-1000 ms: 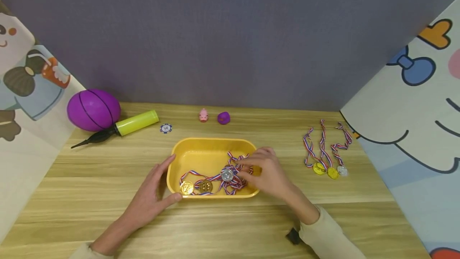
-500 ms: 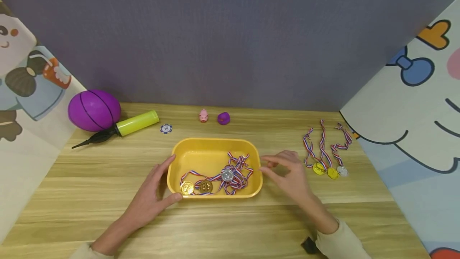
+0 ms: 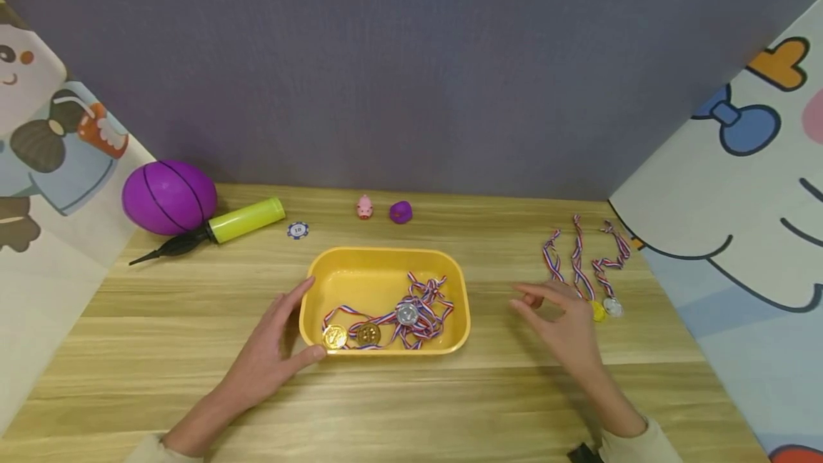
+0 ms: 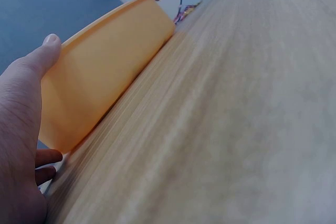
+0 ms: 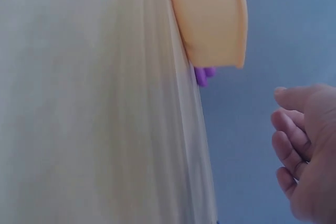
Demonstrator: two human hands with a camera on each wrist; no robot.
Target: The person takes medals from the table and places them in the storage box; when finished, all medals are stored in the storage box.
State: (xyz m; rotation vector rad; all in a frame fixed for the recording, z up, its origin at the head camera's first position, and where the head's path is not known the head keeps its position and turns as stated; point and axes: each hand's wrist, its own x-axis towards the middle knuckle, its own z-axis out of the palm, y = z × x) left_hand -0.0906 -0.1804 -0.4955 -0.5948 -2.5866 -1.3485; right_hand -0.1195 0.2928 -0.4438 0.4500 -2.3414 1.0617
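A yellow tray point(image 3: 392, 253) stands mid-table. In it lie a gold medal point(image 3: 334, 337), a darker bronze-toned medal point(image 3: 368, 334) and a silver medal point(image 3: 407, 314), with tricolour ribbons point(image 3: 429, 291) tangled at the right end. My left hand point(image 3: 270, 349) holds the tray's left end, thumb on the front wall and fingers around the corner. To the right of the tray, my right hand point(image 3: 566, 327) has nothing between thumb and index finger; its other fingers are loosely curled. It covers part of a second medal group, where a gold medal point(image 3: 599, 311) and a silver medal point(image 3: 613, 306) show.
At the back left are a purple ball point(image 3: 168, 197), a yellow-and-black hand pump point(image 3: 244, 221) and a poker chip point(image 3: 298, 230). A pink pig figure point(image 3: 364, 207) and a small purple object point(image 3: 401, 212) stand behind the tray. Grey and cartoon-printed panels enclose the table.
My right hand has come out of the tray and moved right, towards the medals lying on the table, one of which it now hides. The left hand and the tray have stayed put.
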